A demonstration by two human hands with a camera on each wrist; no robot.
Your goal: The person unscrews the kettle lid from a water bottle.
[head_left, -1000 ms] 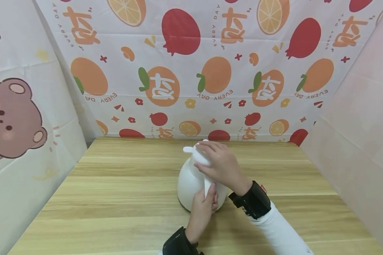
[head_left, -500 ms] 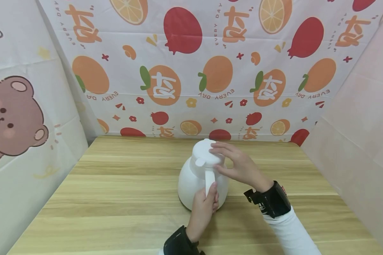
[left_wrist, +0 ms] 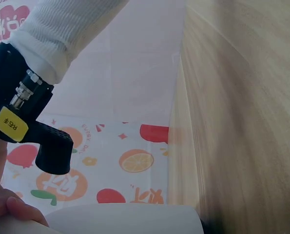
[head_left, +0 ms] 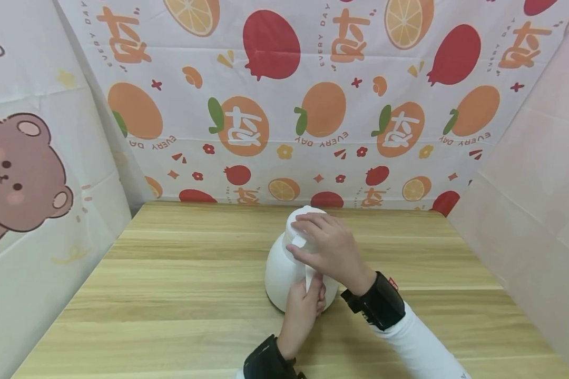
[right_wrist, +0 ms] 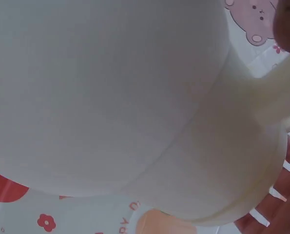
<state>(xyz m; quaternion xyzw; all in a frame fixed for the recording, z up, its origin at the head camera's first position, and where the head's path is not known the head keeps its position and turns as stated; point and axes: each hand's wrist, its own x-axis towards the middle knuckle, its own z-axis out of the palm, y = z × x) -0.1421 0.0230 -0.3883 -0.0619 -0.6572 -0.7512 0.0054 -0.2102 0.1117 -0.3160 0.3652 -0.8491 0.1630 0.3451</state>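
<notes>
A round white jug (head_left: 276, 276) with a lid (head_left: 291, 218) stands on the wooden table in the head view. My left hand (head_left: 301, 310) grips its upright handle (head_left: 308, 275) from the front. Over the lid, my right hand (head_left: 332, 245) holds on with fingers across the top and thumb on the near side. A small lid tab (head_left: 298, 241) shows between that thumb and the fingers. The right wrist view has the jug's body (right_wrist: 101, 97) close up, with spread fingertips (right_wrist: 281, 187) at the lid's edge. In the left wrist view the jug (left_wrist: 130, 219) is partly visible.
The wooden table (head_left: 170, 295) reaches back to a fruit-printed cloth (head_left: 284, 121). A bear-printed cloth (head_left: 95, 221) hangs at the left and a plain pale one (head_left: 517, 210) at the right. Black bands (head_left: 379, 300) wrap both wrists.
The lid's tab has turned from the left to above the handle. My right hand drew back to the right, then returned left over the lid. My left hand stays on the handle.
</notes>
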